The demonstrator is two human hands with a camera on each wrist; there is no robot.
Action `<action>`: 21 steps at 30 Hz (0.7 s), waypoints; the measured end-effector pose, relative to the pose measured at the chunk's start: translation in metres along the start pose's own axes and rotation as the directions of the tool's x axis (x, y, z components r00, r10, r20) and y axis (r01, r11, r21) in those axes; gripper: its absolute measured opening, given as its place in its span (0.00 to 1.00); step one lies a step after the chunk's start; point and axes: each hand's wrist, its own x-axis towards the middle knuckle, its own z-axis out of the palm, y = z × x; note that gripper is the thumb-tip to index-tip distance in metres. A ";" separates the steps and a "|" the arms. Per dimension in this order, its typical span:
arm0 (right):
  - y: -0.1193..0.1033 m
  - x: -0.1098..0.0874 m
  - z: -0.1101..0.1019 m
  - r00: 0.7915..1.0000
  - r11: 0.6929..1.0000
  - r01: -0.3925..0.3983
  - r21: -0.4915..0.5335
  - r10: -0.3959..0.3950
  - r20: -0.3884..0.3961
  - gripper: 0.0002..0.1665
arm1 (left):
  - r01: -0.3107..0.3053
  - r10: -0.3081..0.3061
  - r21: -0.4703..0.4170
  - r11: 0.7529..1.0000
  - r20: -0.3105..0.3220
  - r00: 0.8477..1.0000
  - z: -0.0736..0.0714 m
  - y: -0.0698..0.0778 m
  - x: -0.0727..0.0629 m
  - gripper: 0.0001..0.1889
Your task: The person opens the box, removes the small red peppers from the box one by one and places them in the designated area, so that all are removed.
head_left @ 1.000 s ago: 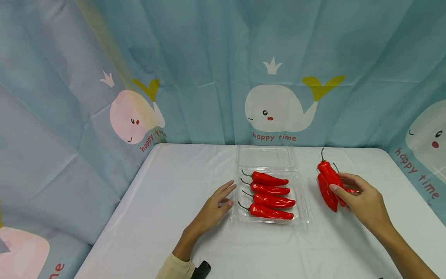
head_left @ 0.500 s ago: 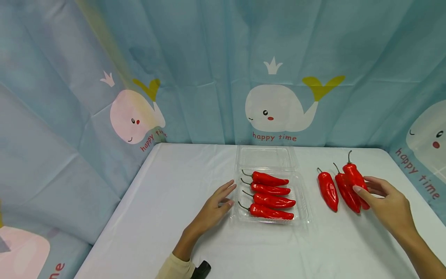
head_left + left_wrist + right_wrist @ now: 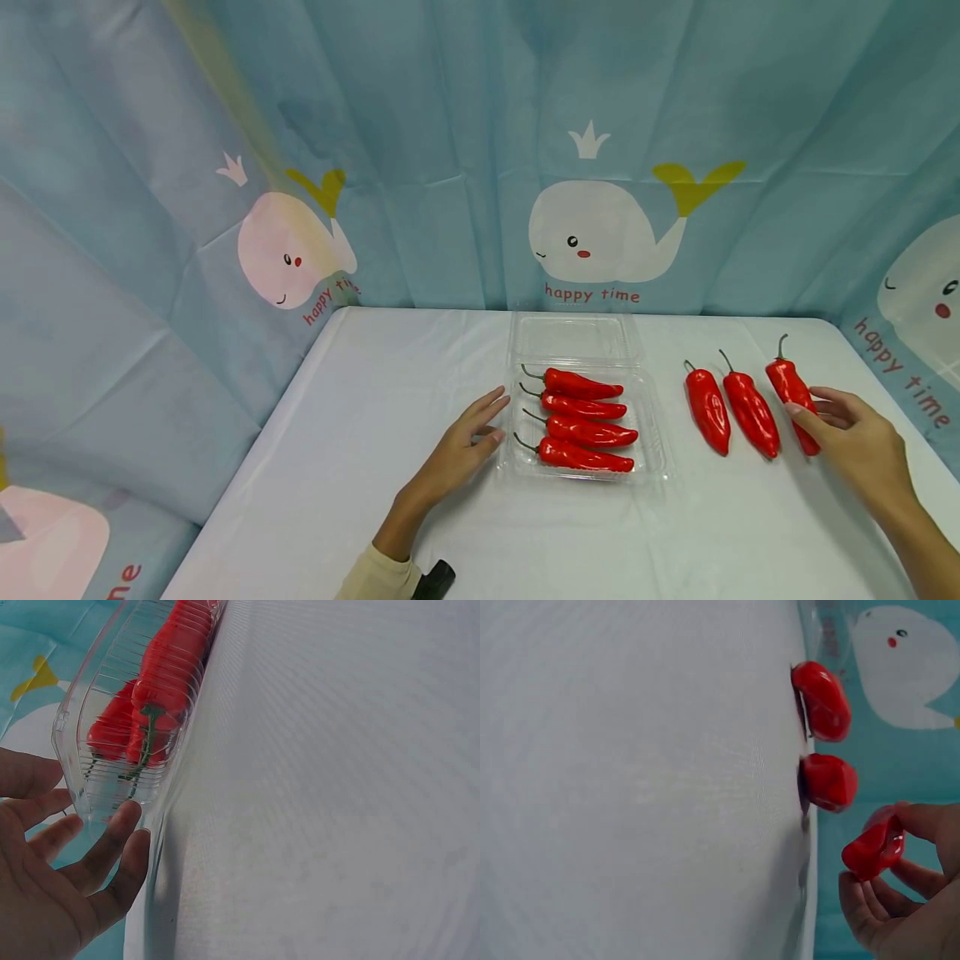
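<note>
At the right of the head view, my right hand (image 3: 862, 437) pinches a red chili pepper (image 3: 789, 383) between thumb and fingers, its green stem pointing away from me. In the right wrist view, the held pepper (image 3: 874, 847) appears raised off the tabletop. Two more chili peppers lie side by side to its left, a nearer one (image 3: 752, 415) and a farther one (image 3: 707, 412). My left hand (image 3: 453, 458), fingers spread, is at the left side of a clear plastic box (image 3: 654, 429). Its fingertips (image 3: 127, 814) are against or very near the box wall.
Inside the box several red chili peppers (image 3: 588, 432) lie in a row, stems to the left. The box's clear lid (image 3: 570, 337) is folded back behind it. A white-covered table (image 3: 360, 400) meets a blue curtain (image 3: 442, 150) printed with whales.
My right hand has moved right with the held pepper. Two peppers that were partly hidden under it now lie in full view, spaced apart. The left hand has stayed put.
</note>
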 end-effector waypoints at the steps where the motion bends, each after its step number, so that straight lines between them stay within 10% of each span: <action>1: 0.002 0.001 0.000 1.000 1.000 -0.012 0.001 0.012 0.005 0.46 | 0.000 0.000 0.000 1.000 0.001 1.000 0.000 0.000 0.000 0.29; 21: 0.019 0.019 -0.002 0.990 0.992 -0.112 -0.058 0.117 0.085 0.52 | -0.001 0.001 0.006 1.000 -0.002 1.000 0.001 0.001 0.000 0.29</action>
